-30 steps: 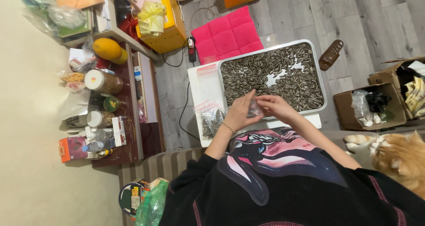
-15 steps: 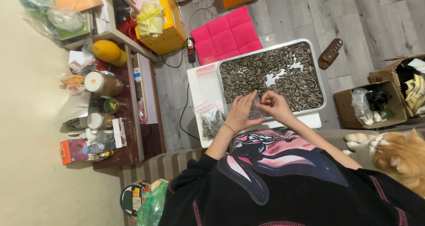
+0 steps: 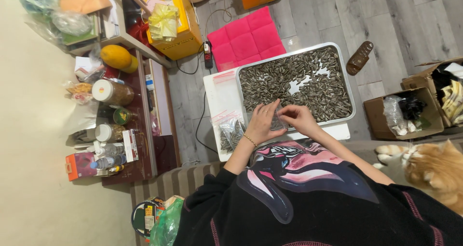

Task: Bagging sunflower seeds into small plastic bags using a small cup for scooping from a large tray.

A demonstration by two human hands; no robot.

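Observation:
A metal tray [image 3: 349, 92] full of striped sunflower seeds sits on a white board [image 3: 219, 95] on the floor. Both hands meet at the tray's near edge, pinching a small clear plastic bag [image 3: 278, 122] between them. My left hand [image 3: 263, 122] wears a bracelet and a ring and grips the bag's left side. My right hand [image 3: 297, 117] holds its right side. A filled seed bag [image 3: 230, 132] with a red strip lies on the board left of my hands, and an empty zip bag [image 3: 223, 77] lies further up the board.
A pink cushion [image 3: 246, 35] and a yellow box [image 3: 173, 19] lie beyond the tray. A low dark shelf [image 3: 130, 116] with jars and bottles runs along the left. Cardboard boxes [image 3: 402, 115] stand at right, an orange cat [image 3: 431, 166] near my right elbow.
My hands stayed at the tray's near edge with the small bag; the fingers shifted slightly on it. Nothing else moved.

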